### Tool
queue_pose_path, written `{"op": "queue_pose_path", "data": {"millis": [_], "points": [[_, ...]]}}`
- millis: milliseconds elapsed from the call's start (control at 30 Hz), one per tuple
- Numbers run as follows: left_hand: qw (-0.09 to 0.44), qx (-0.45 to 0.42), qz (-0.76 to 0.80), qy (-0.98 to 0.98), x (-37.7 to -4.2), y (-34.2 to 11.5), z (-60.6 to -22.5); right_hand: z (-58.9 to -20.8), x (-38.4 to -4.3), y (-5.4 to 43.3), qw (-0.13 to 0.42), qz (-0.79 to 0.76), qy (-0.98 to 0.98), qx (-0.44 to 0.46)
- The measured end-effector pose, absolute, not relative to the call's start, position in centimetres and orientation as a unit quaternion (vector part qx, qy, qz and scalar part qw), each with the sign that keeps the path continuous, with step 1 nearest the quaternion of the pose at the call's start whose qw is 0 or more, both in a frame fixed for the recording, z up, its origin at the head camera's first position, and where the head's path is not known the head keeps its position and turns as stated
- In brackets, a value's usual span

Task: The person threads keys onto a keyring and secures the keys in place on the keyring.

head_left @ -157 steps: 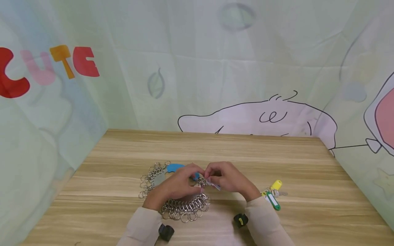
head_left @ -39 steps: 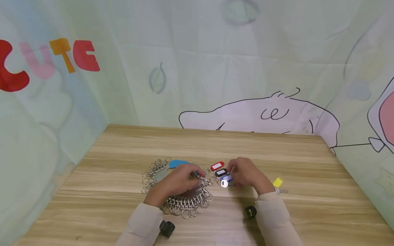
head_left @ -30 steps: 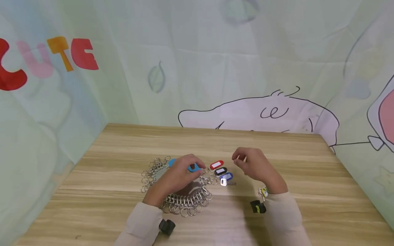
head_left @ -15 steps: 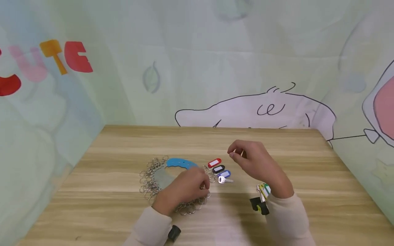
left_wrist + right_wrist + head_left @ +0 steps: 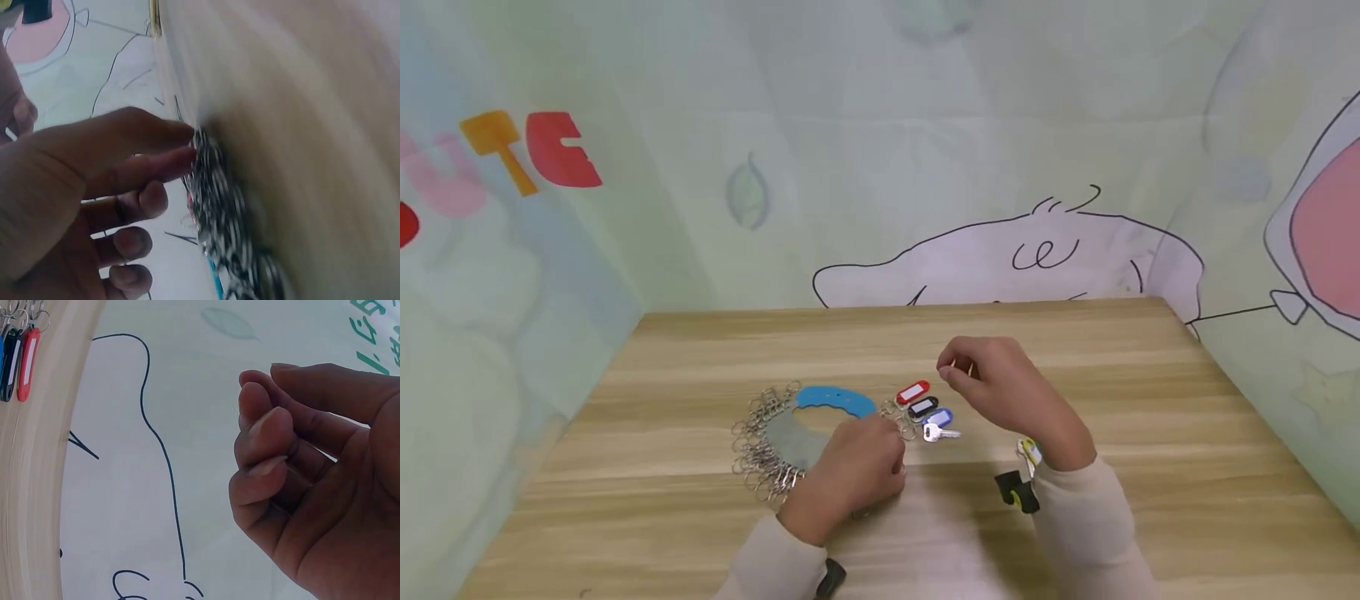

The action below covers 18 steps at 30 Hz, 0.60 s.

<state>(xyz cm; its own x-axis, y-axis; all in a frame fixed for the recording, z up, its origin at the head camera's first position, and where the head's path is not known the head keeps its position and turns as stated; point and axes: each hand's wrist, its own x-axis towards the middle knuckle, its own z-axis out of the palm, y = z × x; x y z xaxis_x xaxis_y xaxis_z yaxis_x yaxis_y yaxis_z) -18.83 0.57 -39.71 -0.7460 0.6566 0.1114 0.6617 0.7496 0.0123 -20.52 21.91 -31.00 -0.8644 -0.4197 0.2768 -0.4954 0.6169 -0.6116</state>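
A ring-shaped key holder with a blue grip [image 5: 838, 397] and a grey plate [image 5: 790, 437] lies on the table, its edge lined with metal clips and split rings [image 5: 760, 467]. My left hand [image 5: 853, 471] is over its near right part. In the left wrist view, thumb and index finger pinch the end of the row of metal rings [image 5: 215, 187]; the other fingers curl loosely. My right hand [image 5: 1000, 387] hovers, loosely curled and holding nothing. Left of it lie a red key tag [image 5: 913, 392], a black key tag [image 5: 923, 407], a blue key tag [image 5: 938, 418] and a silver key [image 5: 940, 432].
Another key tag with yellow [image 5: 1031, 452] lies by the right wrist, partly covered by it. Black wrist cameras sit under both sleeves. The wooden table [image 5: 715, 350] meets a printed cloth backdrop [image 5: 865, 167] at its far edge.
Both hands first worked together at the holder's right side. My right hand let go of the tags and key and rose to the right; my left hand moved toward the holder's near edge.
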Motion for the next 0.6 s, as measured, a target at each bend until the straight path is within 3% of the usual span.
{"op": "queue_pose_path", "data": {"millis": [300, 600], "points": [[0.056, -0.329, 0.074, -0.94, -17.7, 2.1, -38.9, -30.4, -20.6, 21.6, 0.05, 0.367, -0.891, 0.264], [-0.036, -0.3, -0.081, -0.95, -19.0, 1.2, -38.0, -30.4, -20.6, 22.3, 0.017, 0.372, -0.892, 0.257]]}}
